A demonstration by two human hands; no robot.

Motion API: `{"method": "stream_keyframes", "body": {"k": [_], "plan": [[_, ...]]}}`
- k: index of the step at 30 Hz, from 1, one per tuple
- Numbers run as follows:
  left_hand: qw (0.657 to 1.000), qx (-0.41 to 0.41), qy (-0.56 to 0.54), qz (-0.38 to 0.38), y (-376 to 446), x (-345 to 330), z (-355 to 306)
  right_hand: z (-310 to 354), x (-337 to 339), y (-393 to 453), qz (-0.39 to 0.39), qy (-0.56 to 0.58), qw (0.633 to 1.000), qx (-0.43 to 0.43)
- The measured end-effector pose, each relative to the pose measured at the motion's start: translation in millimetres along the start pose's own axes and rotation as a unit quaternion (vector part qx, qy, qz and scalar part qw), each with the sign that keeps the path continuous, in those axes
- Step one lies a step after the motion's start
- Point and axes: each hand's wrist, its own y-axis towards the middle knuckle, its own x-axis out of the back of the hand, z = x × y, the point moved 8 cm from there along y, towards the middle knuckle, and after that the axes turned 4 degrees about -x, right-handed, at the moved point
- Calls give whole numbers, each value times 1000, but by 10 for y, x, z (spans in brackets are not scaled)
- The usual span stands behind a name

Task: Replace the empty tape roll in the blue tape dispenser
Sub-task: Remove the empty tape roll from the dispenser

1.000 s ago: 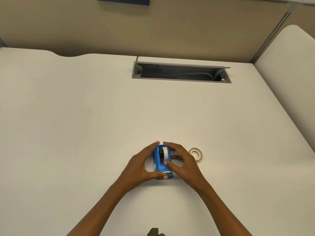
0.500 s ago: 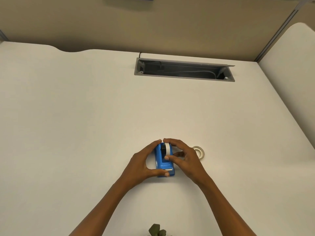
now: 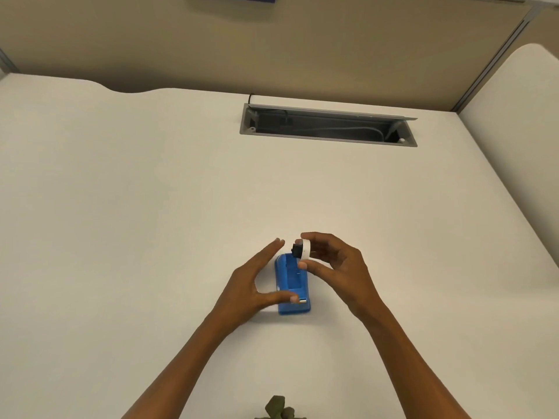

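Note:
The blue tape dispenser [image 3: 292, 276] lies on the white desk [image 3: 151, 207], and its roll bay looks empty. My right hand [image 3: 338, 267] holds a narrow white tape roll [image 3: 306, 251] with a black hub [image 3: 295, 249] just above the dispenser's far end, pinched between thumb and fingers. My left hand [image 3: 251, 285] spans the dispenser's left side. Its thumb rests on the front end by the cutter and its fingertips reach the far end. The second roll seen earlier is hidden behind my right hand.
A grey open cable slot [image 3: 328, 127] with wires inside is set into the desk at the back. A beige partition stands behind it. Another white desk surface [image 3: 520, 116] adjoins at the right. A small green object [image 3: 278, 409] pokes in at the bottom edge.
My right hand has lifted the white roll with its black hub out of the dispenser. My left hand has loosened but stays along the dispenser. The spare roll is now covered by my right hand.

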Motion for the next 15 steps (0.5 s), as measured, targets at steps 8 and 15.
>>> {"method": "stream_keyframes", "body": {"k": [8, 15], "plan": [[991, -33, -111, -72, 56, 140, -324, -19, -2, -35, -3, 33, 999, -43], [984, -7, -145, -105, 82, 126, -303, -82, -48, -78, -18, 81, 994, -69]]}}
